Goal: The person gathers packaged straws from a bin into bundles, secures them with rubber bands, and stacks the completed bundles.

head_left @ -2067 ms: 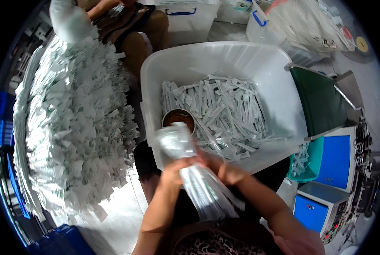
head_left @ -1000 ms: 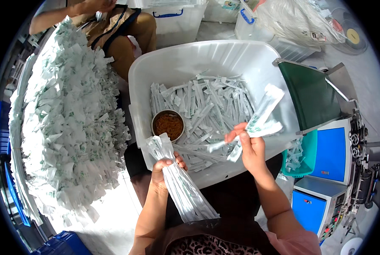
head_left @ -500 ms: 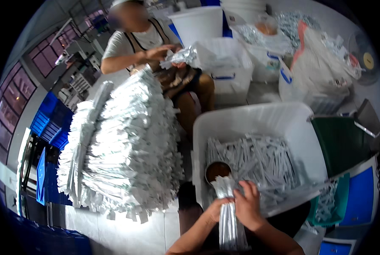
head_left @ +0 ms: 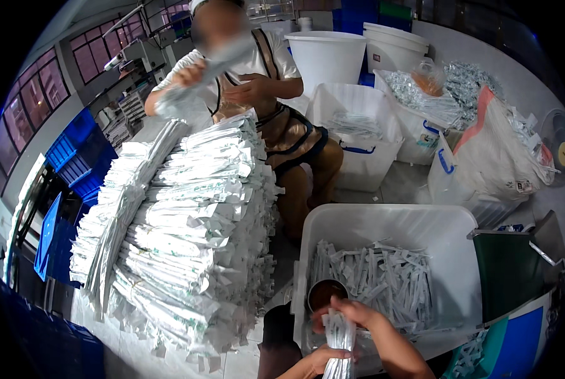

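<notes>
The bundle of slim white packets [head_left: 340, 333] is at the near edge of the white tub [head_left: 390, 222], my left hand [head_left: 323, 360] closed around it; if that squeeze slackened, single packets could slide out. My right hand [head_left: 353, 310] curls over the bundle's upper end, too blurred for me to tell whether it grips anything. A knock there could tip the round container [head_left: 327, 292] just beyond, whose shadowed brown contents I can't make out. The bundle's lower end is cut off.
</notes>
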### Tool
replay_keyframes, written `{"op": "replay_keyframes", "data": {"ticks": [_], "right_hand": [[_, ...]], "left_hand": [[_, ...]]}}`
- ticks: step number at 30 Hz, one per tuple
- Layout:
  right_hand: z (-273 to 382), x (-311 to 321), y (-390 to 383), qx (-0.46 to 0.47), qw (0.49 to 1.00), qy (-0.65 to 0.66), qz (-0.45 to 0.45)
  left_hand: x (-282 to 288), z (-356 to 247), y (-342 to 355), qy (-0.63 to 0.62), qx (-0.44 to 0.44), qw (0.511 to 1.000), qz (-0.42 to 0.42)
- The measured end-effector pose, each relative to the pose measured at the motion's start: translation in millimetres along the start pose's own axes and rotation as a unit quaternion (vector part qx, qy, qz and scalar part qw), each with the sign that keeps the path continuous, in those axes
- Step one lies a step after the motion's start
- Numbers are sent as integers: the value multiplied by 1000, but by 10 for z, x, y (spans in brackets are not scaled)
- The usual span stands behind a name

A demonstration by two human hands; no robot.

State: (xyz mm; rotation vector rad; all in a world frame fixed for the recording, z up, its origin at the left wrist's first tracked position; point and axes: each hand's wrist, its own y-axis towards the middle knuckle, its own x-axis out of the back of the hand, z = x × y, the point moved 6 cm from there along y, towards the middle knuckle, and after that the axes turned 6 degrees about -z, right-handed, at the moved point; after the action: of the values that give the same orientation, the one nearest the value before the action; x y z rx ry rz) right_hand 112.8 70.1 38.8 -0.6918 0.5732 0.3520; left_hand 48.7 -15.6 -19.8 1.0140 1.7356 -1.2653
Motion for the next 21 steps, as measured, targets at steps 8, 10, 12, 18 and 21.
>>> {"op": "replay_keyframes", "data": {"ticks": [8, 10, 12, 18, 21], "right_hand": [[-840, 1250, 1170, 74, 526, -789, -309], [-820, 1211, 1206, 81, 515, -799, -301], [-666, 1079, 1155, 31, 532, -797, -284], [-701, 1227, 1027, 240, 546, -703, -388], [-653, 1209, 928, 146, 582, -690, -405]], "left_hand": [[336, -401, -341, -93, -105, 988, -65], [471, -397, -368, -105, -106, 985, -91], [519, -384, -380, -133, -106, 980, -99], [239, -434, -358, -52, -84, 987, -130], [-59, -411, -549, -4, -105, 950, -295]]}}
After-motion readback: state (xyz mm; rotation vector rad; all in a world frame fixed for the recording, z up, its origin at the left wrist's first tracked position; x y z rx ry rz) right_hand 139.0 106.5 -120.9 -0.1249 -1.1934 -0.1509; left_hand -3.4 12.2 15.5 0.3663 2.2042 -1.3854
